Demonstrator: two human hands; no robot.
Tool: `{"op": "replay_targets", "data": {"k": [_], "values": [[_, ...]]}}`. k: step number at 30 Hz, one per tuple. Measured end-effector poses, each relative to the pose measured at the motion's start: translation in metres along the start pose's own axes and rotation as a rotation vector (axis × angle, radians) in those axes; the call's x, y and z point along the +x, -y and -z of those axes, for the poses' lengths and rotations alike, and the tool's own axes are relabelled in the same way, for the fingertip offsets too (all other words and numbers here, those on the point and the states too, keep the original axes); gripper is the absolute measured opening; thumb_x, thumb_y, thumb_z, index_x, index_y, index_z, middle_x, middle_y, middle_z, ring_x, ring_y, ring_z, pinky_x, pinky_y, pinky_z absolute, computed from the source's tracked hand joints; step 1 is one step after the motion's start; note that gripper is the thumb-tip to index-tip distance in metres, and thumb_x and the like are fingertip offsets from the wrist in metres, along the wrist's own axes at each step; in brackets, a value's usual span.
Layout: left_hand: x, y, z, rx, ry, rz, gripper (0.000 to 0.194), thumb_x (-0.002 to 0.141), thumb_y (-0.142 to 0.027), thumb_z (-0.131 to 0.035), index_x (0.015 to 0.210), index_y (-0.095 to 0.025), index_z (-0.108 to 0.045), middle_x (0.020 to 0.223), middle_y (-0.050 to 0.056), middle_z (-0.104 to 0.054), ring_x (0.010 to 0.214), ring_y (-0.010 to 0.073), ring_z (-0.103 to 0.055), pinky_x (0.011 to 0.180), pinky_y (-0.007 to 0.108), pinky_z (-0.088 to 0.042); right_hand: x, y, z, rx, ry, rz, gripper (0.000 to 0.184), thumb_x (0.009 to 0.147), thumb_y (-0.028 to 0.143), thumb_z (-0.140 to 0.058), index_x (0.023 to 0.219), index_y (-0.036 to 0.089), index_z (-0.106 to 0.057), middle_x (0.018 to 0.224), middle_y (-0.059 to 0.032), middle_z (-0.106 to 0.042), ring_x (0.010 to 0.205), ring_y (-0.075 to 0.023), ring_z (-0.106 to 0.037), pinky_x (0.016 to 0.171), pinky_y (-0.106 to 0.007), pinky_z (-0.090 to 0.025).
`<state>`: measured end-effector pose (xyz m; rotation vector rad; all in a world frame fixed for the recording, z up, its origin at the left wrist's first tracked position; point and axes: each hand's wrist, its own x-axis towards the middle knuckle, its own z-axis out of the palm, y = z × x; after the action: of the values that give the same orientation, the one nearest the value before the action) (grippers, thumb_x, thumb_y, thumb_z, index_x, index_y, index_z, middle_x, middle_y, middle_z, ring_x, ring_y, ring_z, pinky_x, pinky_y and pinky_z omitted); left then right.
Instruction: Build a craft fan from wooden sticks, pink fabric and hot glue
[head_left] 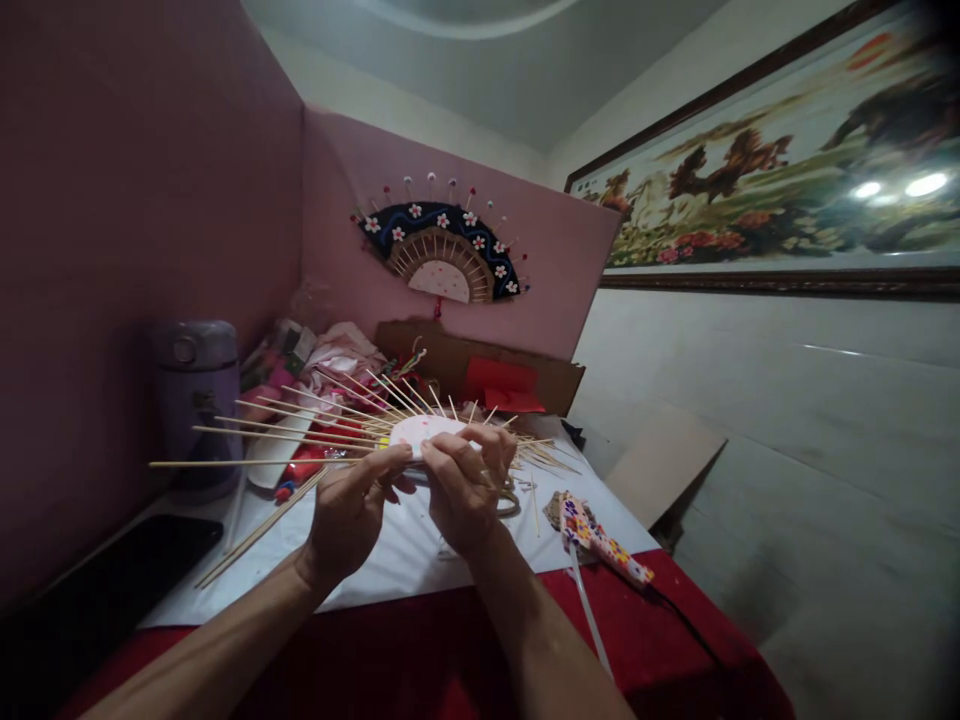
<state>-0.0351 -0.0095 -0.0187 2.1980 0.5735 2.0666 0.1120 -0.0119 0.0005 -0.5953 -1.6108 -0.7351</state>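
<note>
Between both hands, above the table, is a fan frame (421,428): a pale half-round piece with small coloured dots and thin wooden sticks (292,437) spreading from it. My left hand (352,505) pinches its lower left edge, thumb on top. My right hand (469,480) grips the lower right part, its fingers bent over the pale piece and hiding some of it. Behind, a finished fan (442,245), dark with white flowers and beaded stick ends, hangs against the pink panel. A glue gun (600,540) with a flower-patterned cover lies right of my hands, a glue stick (589,610) at its back.
A purple bottle (196,400) and a dark phone (176,545) are at the left. Loose sticks (259,530) lie on the white sheet (390,570). Pink cloth (345,350) and red paper (502,385) are piled behind. A cardboard sheet (664,460) leans at the right wall.
</note>
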Motion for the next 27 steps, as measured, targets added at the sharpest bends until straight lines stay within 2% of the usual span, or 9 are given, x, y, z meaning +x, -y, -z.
{"op": "replay_targets", "data": {"k": [7,13,18,27], "values": [[0.001,-0.0059,-0.0018,0.002,-0.035,-0.011,0.027,0.085,-0.005,-0.052,0.103,-0.021,-0.064,0.068,-0.004,-0.07,0.056,0.0097,-0.067,0.049,0.018,-0.055,-0.0017,0.0011,0.001,-0.013,-0.015,0.003,0.017,0.084,0.016,-0.057,0.094,0.028,-0.064,0.089,0.0023,-0.072,0.093,-0.021,-0.053,0.09,-0.043,-0.032],[-0.0006,-0.0031,-0.001,-0.014,-0.033,-0.046,0.033,0.083,-0.001,-0.052,0.107,-0.021,-0.063,0.071,-0.003,-0.07,0.057,0.0096,-0.067,0.05,0.018,-0.056,0.0002,0.0013,0.0003,-0.022,-0.069,0.037,0.013,0.086,0.017,-0.057,0.091,0.025,-0.064,0.087,0.003,-0.072,0.093,-0.0192,-0.053,0.089,-0.041,-0.032],[0.0036,-0.0068,-0.0009,-0.027,-0.044,-0.064,0.032,0.082,0.0,-0.053,0.103,-0.02,-0.065,0.065,-0.004,-0.068,0.053,0.0089,-0.065,0.047,0.017,-0.055,0.0008,0.0026,0.0,-0.037,-0.074,0.035,0.013,0.086,0.016,-0.057,0.089,0.025,-0.065,0.086,0.0035,-0.071,0.093,-0.0183,-0.053,0.088,-0.039,-0.032],[0.0043,-0.0106,-0.0025,-0.062,-0.061,0.021,0.021,0.082,-0.007,-0.058,0.096,-0.019,-0.066,0.06,-0.005,-0.067,0.049,0.0099,-0.065,0.044,0.018,-0.054,0.0027,0.0038,0.0024,-0.052,-0.075,0.047,0.01,0.087,0.018,-0.056,0.087,0.024,-0.064,0.086,0.0031,-0.071,0.094,-0.0182,-0.053,0.09,-0.039,-0.032]]}}
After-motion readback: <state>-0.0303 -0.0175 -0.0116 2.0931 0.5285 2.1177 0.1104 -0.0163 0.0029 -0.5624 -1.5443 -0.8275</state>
